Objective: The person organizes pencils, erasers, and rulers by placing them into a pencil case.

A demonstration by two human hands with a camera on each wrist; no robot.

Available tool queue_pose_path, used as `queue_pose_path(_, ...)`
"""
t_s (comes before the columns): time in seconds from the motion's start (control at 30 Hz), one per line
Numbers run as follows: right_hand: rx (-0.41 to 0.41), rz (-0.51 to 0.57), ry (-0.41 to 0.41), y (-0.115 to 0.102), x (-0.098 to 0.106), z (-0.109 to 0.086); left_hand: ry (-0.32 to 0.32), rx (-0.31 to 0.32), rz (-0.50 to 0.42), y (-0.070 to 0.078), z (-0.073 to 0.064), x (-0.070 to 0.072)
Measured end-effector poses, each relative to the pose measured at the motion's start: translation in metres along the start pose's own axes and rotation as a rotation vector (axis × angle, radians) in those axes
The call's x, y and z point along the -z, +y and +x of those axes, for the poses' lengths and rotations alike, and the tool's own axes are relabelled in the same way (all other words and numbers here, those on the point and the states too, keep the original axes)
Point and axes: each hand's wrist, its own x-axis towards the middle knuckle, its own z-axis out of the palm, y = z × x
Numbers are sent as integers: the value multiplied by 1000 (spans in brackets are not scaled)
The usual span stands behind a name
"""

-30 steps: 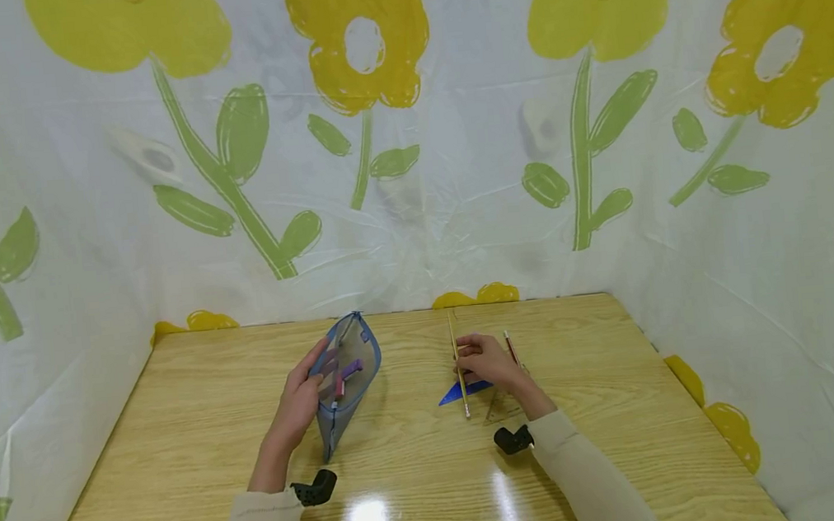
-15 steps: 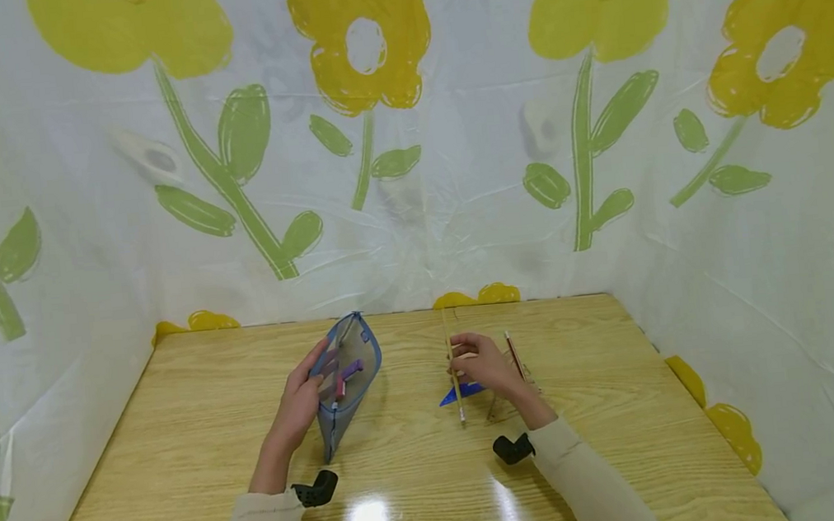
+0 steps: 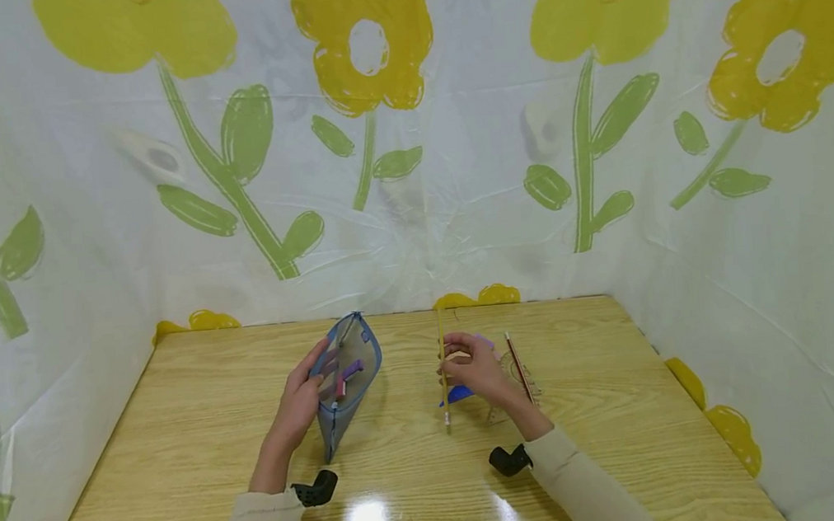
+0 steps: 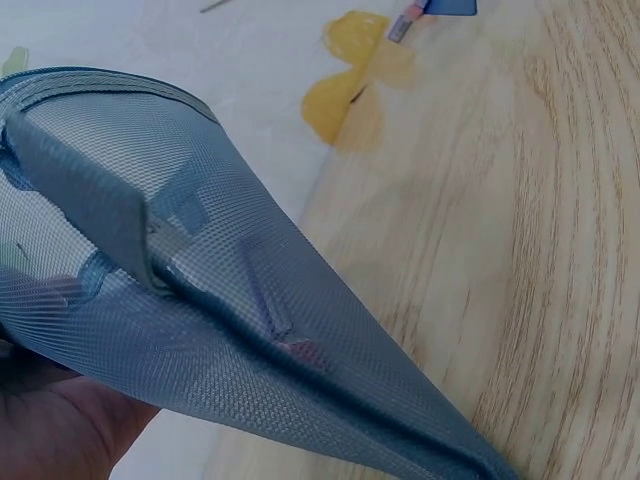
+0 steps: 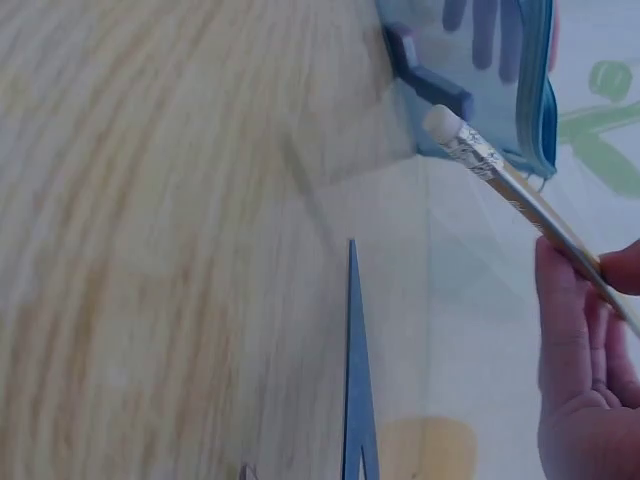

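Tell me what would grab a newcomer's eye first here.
Most likely the big yellow flowers on the white backdrop, which rises behind the wooden table. Next, perhaps, the blue mesh pouch, gripped by the left hand, with a purple item inside. Then the gold pencil with its white eraser, pinched in the right hand to the right of the pouch.

The counter [image 3: 199, 412] before you is yellowish wood grain, with two bright patches of glare towards you. Right of its centre you have a blue triangle [image 3: 460, 393] and a purple piece [image 3: 485, 341], both partly hidden, and, near them, a clear piece [image 3: 510, 366] with a dark red pencil [image 3: 519, 367] that seems to overlap it.
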Motion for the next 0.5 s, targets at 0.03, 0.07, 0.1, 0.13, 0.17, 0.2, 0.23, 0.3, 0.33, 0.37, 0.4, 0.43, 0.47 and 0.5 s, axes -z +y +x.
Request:
queue_pose_path(0.03,10,9,6,0,-1,0,1,-1,1,0,0,0)
queue_pose_path(0.07,19,19,14,0,-3,-1,-1,-5,3,0,-1,0)
queue_pose_path(0.1,27,29,21,0,-4,-1,1,-5,4,0,-1,0)
queue_pose_path(0.13,34,41,27,0,-5,-1,4,-7,4,0,-1,0)
queue_pose_path(0.17,44,48,36,0,-7,-1,6,-8,4,0,-1,0)
queue_pose_path(0.2,56,59,42,0,-8,-2,6,-10,4,0,-1,0)
queue_pose_path(0.23,72,68,49,0,-10,-2,7,-11,3,0,-1,1)
queue_pose_path(0.3,103,88,59,0,-13,-2,11,-9,-4,0,-1,1)
queue_pose_path(0.33,125,99,61,-1,-14,-1,13,-9,-5,0,-1,1)
queue_pose_path(0.37,146,111,62,-1,-16,-1,15,-8,-5,0,-1,2)
queue_pose_path(0.4,163,127,59,-2,-18,-2,16,-7,-4,0,0,2)
queue_pose_path(0.43,182,139,57,-2,-19,-1,17,-6,-3,-1,0,2)
queue_pose_path(0.47,199,149,55,-3,-21,-1,19,-4,0,-1,0,2)
queue_pose_path(0.5,219,156,52,-4,-22,-1,19,-3,3,-1,-1,3)
